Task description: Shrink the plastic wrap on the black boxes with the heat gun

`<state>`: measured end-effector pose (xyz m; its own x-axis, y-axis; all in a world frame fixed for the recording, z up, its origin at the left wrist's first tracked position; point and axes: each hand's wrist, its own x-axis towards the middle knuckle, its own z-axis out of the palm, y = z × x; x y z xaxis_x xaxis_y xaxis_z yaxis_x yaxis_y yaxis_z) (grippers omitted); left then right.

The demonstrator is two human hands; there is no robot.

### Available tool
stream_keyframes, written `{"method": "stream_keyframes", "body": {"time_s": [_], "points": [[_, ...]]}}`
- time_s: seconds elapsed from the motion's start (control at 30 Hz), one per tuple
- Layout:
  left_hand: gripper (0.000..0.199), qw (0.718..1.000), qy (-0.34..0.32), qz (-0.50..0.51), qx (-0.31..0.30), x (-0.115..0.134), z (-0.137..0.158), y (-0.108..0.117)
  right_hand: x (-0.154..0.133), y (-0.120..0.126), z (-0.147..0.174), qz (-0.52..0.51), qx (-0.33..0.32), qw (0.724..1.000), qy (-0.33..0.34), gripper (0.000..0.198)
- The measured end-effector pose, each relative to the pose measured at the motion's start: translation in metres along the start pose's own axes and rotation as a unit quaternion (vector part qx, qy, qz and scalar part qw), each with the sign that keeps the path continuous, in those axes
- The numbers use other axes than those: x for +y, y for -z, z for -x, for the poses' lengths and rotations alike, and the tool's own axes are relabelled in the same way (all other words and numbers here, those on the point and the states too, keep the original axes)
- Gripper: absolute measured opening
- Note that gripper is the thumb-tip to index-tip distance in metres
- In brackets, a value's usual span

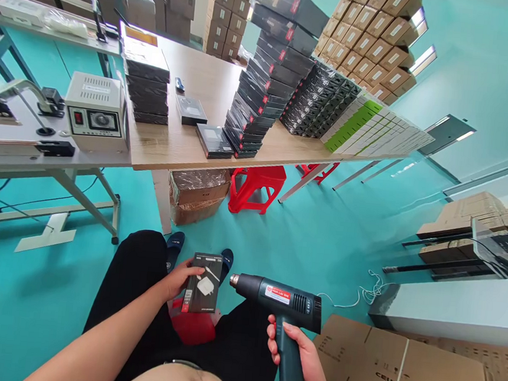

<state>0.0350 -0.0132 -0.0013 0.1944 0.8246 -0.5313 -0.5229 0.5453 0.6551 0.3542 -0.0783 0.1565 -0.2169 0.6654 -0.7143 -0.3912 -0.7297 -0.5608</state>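
My left hand (184, 280) grips a flat black retail box (204, 287) by its left side, thumb on the front. A white charger and cable are printed on that face. In my right hand (295, 351) is a dark heat gun (286, 303), held by its handle with the fingers wrapped round it. Its metal nozzle points left toward the box, with a gap between them. Both are above my lap, over a red stool seat (193, 327).
A wooden table (181, 154) ahead carries stacked black boxes (263, 90) and white-green boxes (361, 129). A control unit (96, 111) stands at left. Beneath the table are a red stool (258, 185) and a wrapped carton (200, 195). A large carton (398, 369) sits at my right, near a white cord (374, 290).
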Motion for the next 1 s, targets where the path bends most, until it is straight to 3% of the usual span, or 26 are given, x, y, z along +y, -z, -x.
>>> {"method": "stream_keyframes", "body": {"time_s": [0.07,0.13,0.33,0.6,0.8,0.9,1.0], "points": [[0.034,0.991,0.079,0.106,-0.001,0.009,0.003,0.002,-0.002,0.004,0.008,-0.009,-0.031,0.999,-0.001,0.032],[0.033,0.979,0.115,0.17,0.015,0.019,0.004,0.005,-0.002,0.006,0.016,0.001,-0.059,0.998,-0.002,0.033],[0.035,0.969,0.077,0.218,0.08,0.031,0.006,0.009,0.007,-0.001,0.023,0.045,-0.089,0.995,-0.028,0.036],[0.046,0.971,0.063,0.228,0.041,0.03,0.011,0.011,0.013,-0.004,0.01,0.038,-0.093,0.994,-0.029,0.037],[0.053,0.984,0.082,0.161,-0.006,0.026,0.005,0.007,0.014,-0.012,0.014,0.04,-0.083,0.995,-0.024,0.035],[0.062,0.994,0.082,0.031,0.063,0.013,-0.005,0.004,0.014,-0.022,0.018,0.075,-0.072,0.994,-0.022,0.033],[0.086,0.977,0.047,-0.133,0.161,-0.003,-0.014,0.005,0.015,-0.032,0.021,0.139,-0.07,0.988,-0.022,0.032]]}}
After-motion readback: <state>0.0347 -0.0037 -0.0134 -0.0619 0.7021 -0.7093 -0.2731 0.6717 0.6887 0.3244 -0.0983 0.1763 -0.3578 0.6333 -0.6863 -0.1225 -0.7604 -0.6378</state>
